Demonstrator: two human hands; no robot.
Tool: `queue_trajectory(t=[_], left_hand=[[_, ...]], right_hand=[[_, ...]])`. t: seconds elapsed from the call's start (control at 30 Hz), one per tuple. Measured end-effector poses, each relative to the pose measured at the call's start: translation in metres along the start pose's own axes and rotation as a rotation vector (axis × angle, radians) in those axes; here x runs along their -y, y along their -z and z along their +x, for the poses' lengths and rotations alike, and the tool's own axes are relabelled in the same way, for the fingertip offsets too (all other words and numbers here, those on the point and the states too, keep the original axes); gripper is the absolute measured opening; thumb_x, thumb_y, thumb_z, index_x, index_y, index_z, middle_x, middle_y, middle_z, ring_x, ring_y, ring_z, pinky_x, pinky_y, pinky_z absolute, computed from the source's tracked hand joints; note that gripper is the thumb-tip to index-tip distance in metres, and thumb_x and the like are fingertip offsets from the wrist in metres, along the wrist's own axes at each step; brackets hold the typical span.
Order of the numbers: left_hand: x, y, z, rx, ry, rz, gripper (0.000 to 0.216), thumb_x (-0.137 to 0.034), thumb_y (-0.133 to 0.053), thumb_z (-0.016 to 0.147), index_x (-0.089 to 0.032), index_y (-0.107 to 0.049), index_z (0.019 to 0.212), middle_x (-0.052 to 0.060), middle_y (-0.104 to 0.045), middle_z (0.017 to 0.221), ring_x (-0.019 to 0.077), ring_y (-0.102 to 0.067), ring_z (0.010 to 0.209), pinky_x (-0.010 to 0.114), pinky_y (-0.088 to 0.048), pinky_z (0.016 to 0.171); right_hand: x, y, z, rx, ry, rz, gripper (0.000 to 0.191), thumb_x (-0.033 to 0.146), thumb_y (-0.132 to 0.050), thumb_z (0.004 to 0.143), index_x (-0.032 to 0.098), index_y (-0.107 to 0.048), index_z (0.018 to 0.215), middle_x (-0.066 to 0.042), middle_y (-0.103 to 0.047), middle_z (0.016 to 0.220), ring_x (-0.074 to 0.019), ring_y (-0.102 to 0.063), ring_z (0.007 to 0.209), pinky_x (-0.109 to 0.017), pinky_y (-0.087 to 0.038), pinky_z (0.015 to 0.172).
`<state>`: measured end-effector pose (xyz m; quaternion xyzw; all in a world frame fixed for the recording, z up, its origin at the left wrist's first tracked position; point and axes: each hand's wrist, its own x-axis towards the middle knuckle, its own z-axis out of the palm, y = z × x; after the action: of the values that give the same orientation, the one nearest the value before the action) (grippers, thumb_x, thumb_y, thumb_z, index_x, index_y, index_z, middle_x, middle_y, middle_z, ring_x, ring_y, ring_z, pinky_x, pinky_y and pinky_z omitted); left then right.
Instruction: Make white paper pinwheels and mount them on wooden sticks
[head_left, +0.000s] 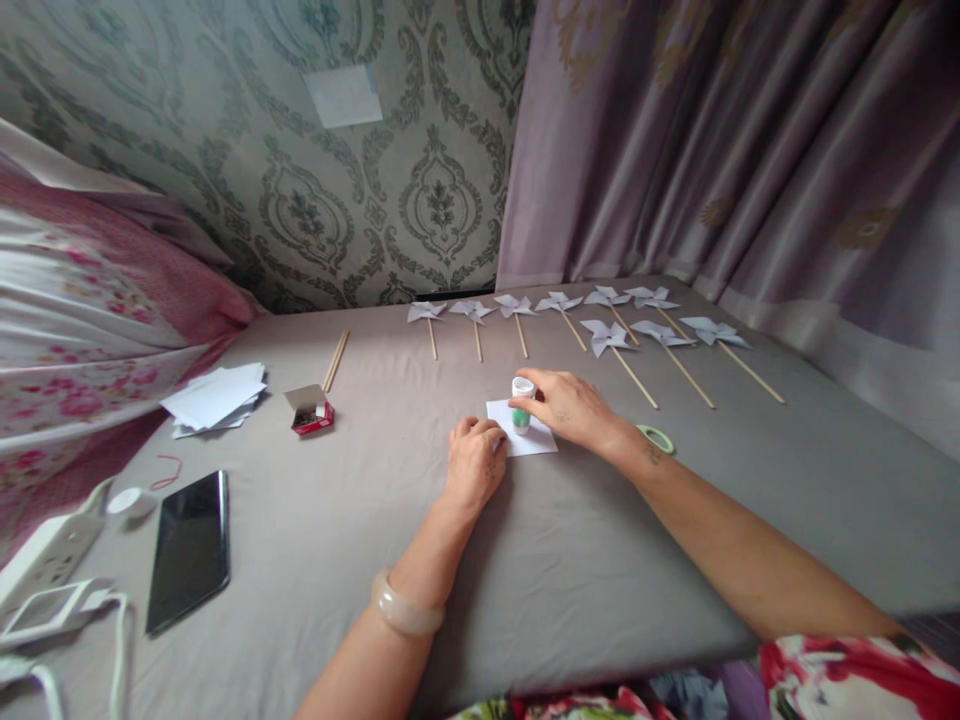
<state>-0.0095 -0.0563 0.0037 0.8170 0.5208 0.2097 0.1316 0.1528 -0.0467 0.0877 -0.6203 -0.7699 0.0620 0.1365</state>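
A small white square sheet of paper lies flat on the grey cloth. My right hand is closed around a white and green glue stick, which stands upright over the sheet. Whether its lower end touches the paper I cannot tell. Curled fingers of my left hand press at the sheet's left edge, beside the glue stick. Just past my right wrist lies a light green ring-shaped thing, partly hidden by the arm.
Several white paper pinwheels on wooden sticks lie at the back and right. To the left are loose sticks, a small open red box, stacked paper, a black phone and a power strip.
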Motion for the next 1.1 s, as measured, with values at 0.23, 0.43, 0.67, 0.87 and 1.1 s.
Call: queue_trajectory(t=[0.23,0.43,0.67,0.87,1.1], left_hand=[[-0.005,0.004,-0.001,0.014,0.029,0.019,0.018,-0.021,-0.055,0.089,-0.023,-0.072,0.092,0.000,-0.071,0.109,0.0255,-0.051,0.107,0.038,-0.040,0.091],[-0.004,0.004,-0.001,0.028,0.032,0.035,0.020,-0.021,-0.054,0.088,-0.024,-0.073,0.093,0.002,-0.070,0.112,0.0250,-0.051,0.106,0.039,-0.040,0.088],[-0.005,0.004,-0.001,0.038,0.030,0.030,0.019,-0.022,-0.053,0.088,-0.024,-0.072,0.091,0.002,-0.071,0.110,0.0250,-0.051,0.106,0.039,-0.039,0.088],[-0.004,0.004,-0.001,0.044,0.023,0.041,0.019,-0.022,-0.053,0.089,-0.024,-0.072,0.093,0.003,-0.070,0.111,0.0250,-0.050,0.106,0.039,-0.039,0.089],[-0.002,0.002,-0.001,0.031,0.013,0.040,0.019,-0.021,-0.053,0.089,-0.023,-0.072,0.092,0.002,-0.070,0.110,0.0254,-0.050,0.106,0.039,-0.038,0.088]], right_hand=[[-0.011,0.003,-0.002,0.006,0.129,0.100,0.034,0.026,-0.055,0.089,0.021,-0.061,0.121,-0.008,-0.069,0.117,-0.0221,-0.062,0.105,-0.028,-0.045,0.082],[-0.032,0.001,0.002,-0.293,-0.226,0.188,0.036,0.038,-0.053,0.085,0.016,-0.066,0.111,-0.010,-0.074,0.086,-0.0232,-0.066,0.078,-0.030,-0.046,0.069],[-0.033,-0.005,-0.001,-0.327,-0.194,0.279,0.034,0.038,-0.054,0.084,0.016,-0.067,0.107,-0.009,-0.073,0.085,-0.0210,-0.066,0.074,-0.029,-0.047,0.068],[-0.017,-0.012,-0.003,-0.193,0.040,0.232,0.033,0.029,-0.055,0.086,0.016,-0.062,0.116,-0.009,-0.072,0.100,-0.0190,-0.065,0.079,-0.028,-0.046,0.075],[-0.008,-0.011,-0.003,-0.093,0.130,0.164,0.033,0.025,-0.055,0.089,0.017,-0.058,0.121,-0.010,-0.068,0.111,-0.0197,-0.063,0.090,-0.028,-0.045,0.080]])
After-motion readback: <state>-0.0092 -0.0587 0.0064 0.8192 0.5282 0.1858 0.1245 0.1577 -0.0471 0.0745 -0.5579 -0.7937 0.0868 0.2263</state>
